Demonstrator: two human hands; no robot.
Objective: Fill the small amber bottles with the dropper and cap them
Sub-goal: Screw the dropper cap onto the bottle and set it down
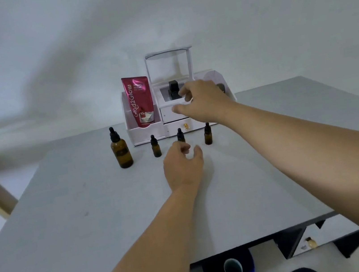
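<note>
Middle small amber bottle (180, 135) stands upright, capped, just beyond the empty, loosely curled left hand (182, 166); right hand (201, 101) hovers higher, farther, relaxed, empty.

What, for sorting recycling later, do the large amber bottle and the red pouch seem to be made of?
Large amber bottle: probably brown glass, glossy and translucent, though tinted plastic is possible. Its dropper cap: matte black, likely rubber and plastic. Red pouch: flexible printed plastic film, slightly shiny, with a flat sealed top.
</note>
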